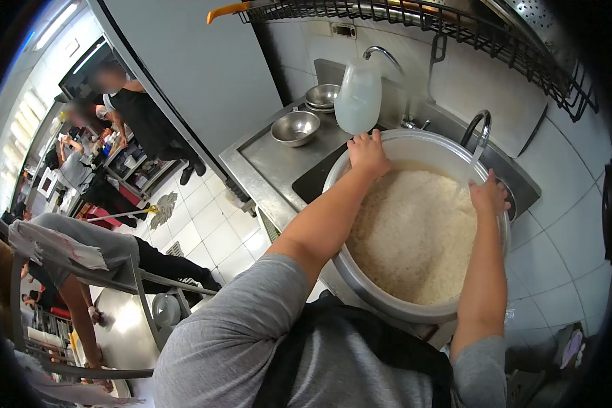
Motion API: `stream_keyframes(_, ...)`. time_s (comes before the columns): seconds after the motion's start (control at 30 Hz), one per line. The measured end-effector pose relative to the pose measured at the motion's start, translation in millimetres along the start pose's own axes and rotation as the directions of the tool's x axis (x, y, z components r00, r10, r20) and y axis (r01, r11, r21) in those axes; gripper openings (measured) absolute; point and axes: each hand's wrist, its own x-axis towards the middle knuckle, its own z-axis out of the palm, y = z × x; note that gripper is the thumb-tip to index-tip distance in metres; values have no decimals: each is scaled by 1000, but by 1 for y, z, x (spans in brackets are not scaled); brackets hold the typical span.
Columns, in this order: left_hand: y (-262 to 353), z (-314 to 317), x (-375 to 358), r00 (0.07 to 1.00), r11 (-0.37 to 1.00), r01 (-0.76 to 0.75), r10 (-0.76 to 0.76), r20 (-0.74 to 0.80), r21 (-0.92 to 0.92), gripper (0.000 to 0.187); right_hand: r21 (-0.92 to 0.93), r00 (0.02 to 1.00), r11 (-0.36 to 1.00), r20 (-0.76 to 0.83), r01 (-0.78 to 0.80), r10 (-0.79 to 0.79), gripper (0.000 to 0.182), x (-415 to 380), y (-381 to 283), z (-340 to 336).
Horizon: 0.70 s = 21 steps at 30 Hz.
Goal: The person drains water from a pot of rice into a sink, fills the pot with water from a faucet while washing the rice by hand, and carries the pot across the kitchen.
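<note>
A large round metal pot [402, 309] rests over the sink, holding pale rice [415, 231] in cloudy water. My left hand [369, 154] lies on the pot's far left rim, its fingers hooked over the edge. On the right rim, my right hand [488, 194] grips the edge close below the curved faucet [483, 126], from which water seems to run into the pot. Just beyond my left hand stands a translucent jug [358, 96] of whitish liquid.
Metal bowls [296, 128] sit on the steel counter [262, 158] at left. A black wire rack [415, 20] hangs above. Several people [143, 115] stand in the kitchen at left, one leaning over a steel table [124, 325]. A second faucet [385, 53] rises behind the jug.
</note>
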Motion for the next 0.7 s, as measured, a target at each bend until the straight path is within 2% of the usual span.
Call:
stream_keyframes(0.2,3,-18,-5,993,999,35,-32,112,-22,77,-37,1000,999,15,5,-4,75,-2,-2,-2)
stream_keyframes(0.3,3,-12,1,994,996,55,-48,97,-64,77,-137,999,990,11,46,-45,77,-10,-4,-6)
stream_keyframes(0.4,3,-6,3,996,996,60,-55,75,-65,77,-56,993,998,120,25,-18,75,-3,-3,-16)
stream_keyframes(0.5,3,-8,3,995,996,60,-54,84,-72,76,26,994,999,111,23,-26,68,10,4,-10)
stream_keyframes(0.57,4,-18,2,990,996,58,-48,133,-68,78,88,989,996,143,26,-38,70,25,10,-2)
stream_keyframes(0.63,4,-16,2,992,994,68,-59,108,-86,78,151,983,988,179,21,-49,69,26,13,-6)
stream_keyframes(0.7,3,-12,3,994,994,62,-54,99,-85,78,97,989,995,142,33,-46,68,23,11,-3)
